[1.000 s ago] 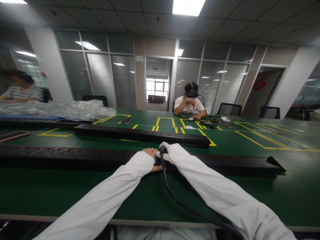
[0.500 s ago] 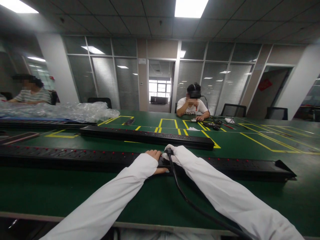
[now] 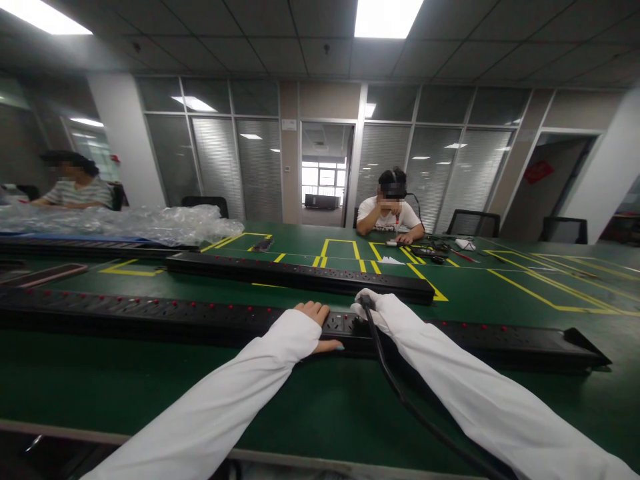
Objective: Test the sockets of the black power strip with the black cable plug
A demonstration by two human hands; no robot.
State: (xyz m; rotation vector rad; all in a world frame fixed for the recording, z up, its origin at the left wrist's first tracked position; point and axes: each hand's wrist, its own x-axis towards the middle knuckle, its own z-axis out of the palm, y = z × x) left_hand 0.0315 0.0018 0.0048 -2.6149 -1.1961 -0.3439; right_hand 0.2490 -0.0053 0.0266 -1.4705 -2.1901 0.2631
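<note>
A long black power strip with red dots along it lies across the near part of the green table. Bare-fingered, my left hand grips the strip near its middle, thumb on the front side and fingers over the top. To its right, my gloved right hand is closed on a black plug just above the strip's sockets. Whether the plug's pins are in a socket is hidden. A thick black cable runs from the plug down to the lower right.
Beyond lies a second black strip. Clear plastic wrap is piled at the back left. A person sits across the table near cables and small tools; another person sits at the far left.
My right hand has moved right along the strip with the plug, away from my left hand, uncovering sockets between them. My left hand still holds the strip. The view has shifted slightly.
</note>
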